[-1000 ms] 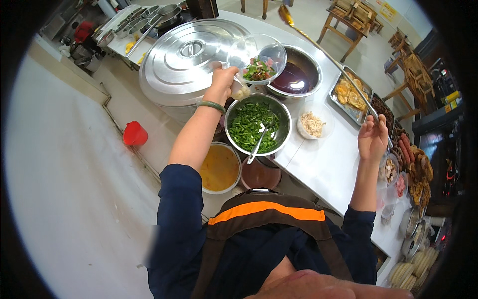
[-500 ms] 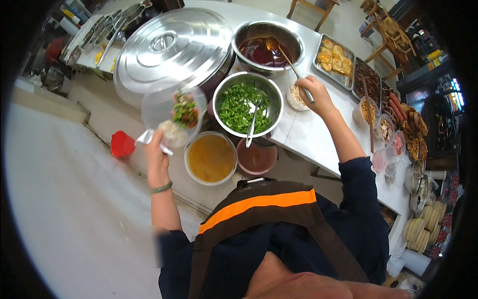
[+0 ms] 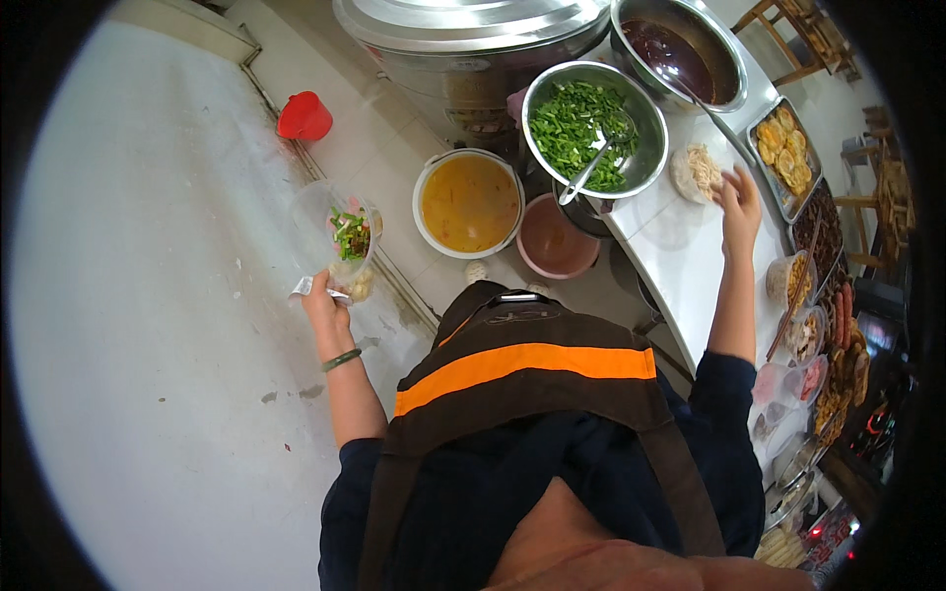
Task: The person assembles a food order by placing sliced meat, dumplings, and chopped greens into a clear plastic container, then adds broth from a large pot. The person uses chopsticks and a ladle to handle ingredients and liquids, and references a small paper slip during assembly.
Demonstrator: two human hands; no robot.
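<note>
One clear bowl (image 3: 335, 197), gripped by the left hand (image 3: 328, 303), seems mid-filling; right hand (image 3: 740, 207), fingers loosely open, probably must pinch pale shreds (image 3: 701, 171).

Bright light glares off the steel lid (image 3: 473, 28).

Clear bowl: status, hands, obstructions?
Left hand holds clear bowl, chopped greens inside. Right hand open by pale-shred tub, contact unclear. Ladle handle juts out near right hand.
</note>
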